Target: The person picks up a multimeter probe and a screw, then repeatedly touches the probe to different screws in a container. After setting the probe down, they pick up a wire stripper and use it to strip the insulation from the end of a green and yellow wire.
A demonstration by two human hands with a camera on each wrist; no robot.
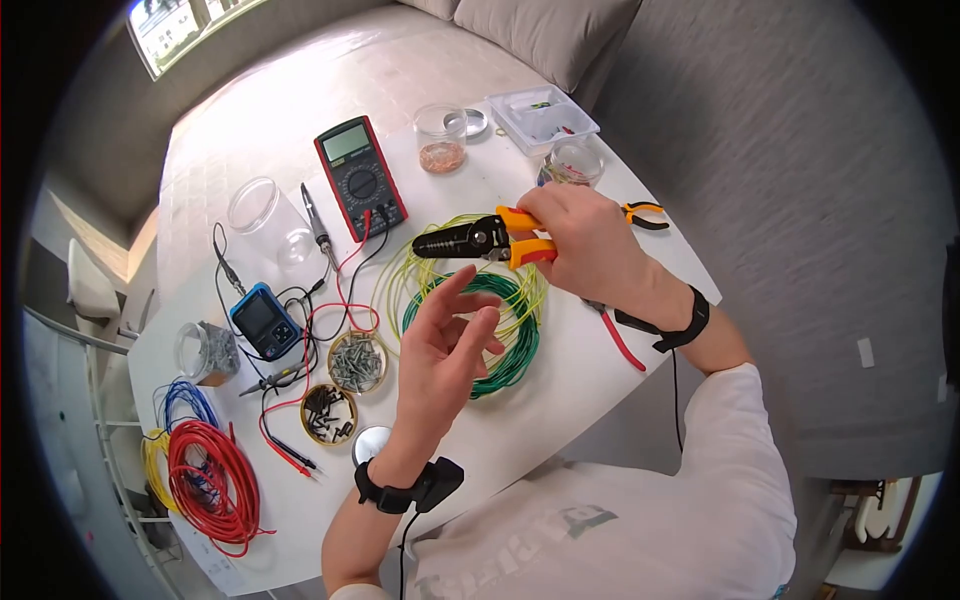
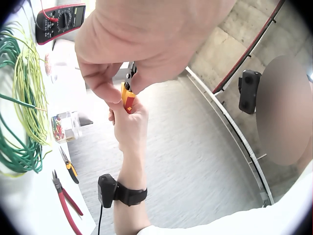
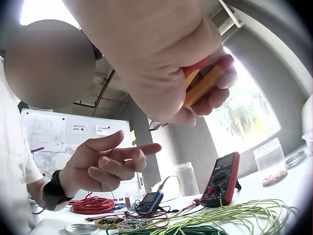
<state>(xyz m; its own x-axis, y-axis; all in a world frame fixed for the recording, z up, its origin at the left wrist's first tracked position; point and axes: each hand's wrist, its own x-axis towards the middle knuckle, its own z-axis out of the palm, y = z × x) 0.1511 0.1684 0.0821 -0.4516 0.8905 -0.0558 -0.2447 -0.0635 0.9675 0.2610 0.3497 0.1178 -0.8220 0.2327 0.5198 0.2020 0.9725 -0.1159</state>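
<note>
My right hand grips a wire stripper by its yellow and red handles, with the black notched jaws pointing left above the wire coils. Just below those jaws is my left hand, holding nothing, its index finger extended and the others loosely bent. In the right wrist view the left hand is likewise bare. Beneath both hands lie a dark green wire coil and a looser yellow-green wire coil, partly overlapping.
A multimeter and a soldering iron lie at the back. Leftward are a blue handheld meter and a red wire coil. Dishes of screws stand mid-table; red-handled pliers and small orange-handled pliers lie right.
</note>
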